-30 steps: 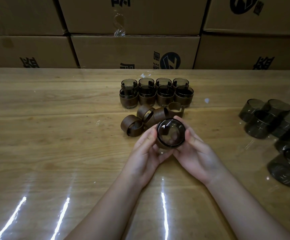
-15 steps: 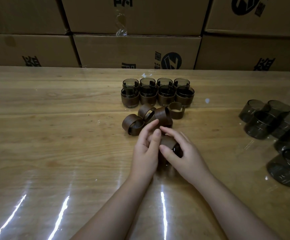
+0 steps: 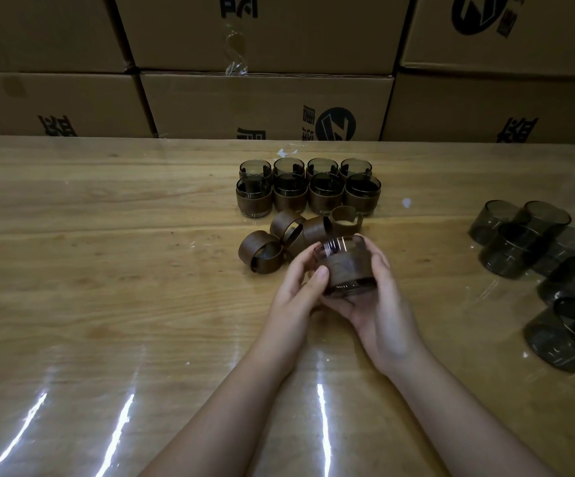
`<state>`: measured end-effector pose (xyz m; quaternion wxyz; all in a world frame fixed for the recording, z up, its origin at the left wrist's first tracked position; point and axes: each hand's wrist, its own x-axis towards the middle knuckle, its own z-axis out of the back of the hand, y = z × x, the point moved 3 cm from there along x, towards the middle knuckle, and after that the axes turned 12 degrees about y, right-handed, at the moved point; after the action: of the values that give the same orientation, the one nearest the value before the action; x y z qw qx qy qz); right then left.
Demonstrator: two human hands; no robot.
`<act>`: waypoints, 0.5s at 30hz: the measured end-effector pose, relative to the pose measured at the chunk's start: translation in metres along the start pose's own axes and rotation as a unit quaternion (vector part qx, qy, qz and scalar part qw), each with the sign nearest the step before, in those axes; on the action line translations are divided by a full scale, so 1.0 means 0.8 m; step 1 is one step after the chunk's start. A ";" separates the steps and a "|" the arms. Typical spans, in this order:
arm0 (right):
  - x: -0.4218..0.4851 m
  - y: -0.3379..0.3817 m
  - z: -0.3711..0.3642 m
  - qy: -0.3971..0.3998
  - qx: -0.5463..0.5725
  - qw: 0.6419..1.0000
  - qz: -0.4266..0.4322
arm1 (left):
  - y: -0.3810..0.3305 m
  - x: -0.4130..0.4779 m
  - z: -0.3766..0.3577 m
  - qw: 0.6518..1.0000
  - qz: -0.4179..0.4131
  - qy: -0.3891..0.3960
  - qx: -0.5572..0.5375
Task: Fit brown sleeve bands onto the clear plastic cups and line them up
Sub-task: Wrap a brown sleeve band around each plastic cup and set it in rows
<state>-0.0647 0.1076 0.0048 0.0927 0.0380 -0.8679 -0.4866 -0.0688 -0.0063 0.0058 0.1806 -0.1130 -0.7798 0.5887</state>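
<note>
On the wooden table (image 3: 107,270), banded cups (image 3: 308,191) stand in two rows at the back, bare cups (image 3: 537,256) wait at the right, and loose bands (image 3: 279,242) lie just beyond our hands. We hold the cup in hand (image 3: 339,244) upright, brown band (image 3: 348,270) around its wall, left hand (image 3: 296,287) and right hand (image 3: 378,304) curling their fingers round its sides. We seat the band level, then set the cup beside the front row. Half a second earlier both hands covered it low on the table; now its rim shows.
</note>
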 end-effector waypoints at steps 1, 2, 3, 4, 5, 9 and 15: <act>0.000 0.000 0.000 0.006 -0.049 0.999 0.002 | 0.000 0.000 0.001 1.000 0.002 0.002 -0.014; 0.001 0.000 0.000 0.011 -0.084 0.996 0.002 | 0.000 0.000 0.002 1.000 0.002 0.004 -0.024; 0.001 0.000 0.000 0.018 -0.107 0.994 0.003 | -0.001 0.000 0.003 0.999 0.001 0.008 -0.032; 0.000 -0.001 0.000 0.028 -0.119 0.992 0.009 | -0.001 0.000 0.003 0.999 0.001 0.009 -0.038; 0.000 -0.001 -0.001 0.036 -0.126 0.991 0.018 | -0.001 0.000 0.003 0.999 0.001 0.009 -0.044; -0.001 0.000 -0.006 0.056 -0.146 0.986 0.057 | -0.002 0.001 0.004 0.999 -0.015 0.004 -0.050; -0.003 -0.001 -0.006 0.044 -0.145 0.987 0.055 | -0.001 -0.001 0.001 0.999 -0.032 0.012 -0.025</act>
<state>-0.0612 0.1034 0.0060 0.1620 -0.0019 -0.7842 -0.5990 -0.0689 -0.0078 0.0064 0.2061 -0.1000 -0.7952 0.5614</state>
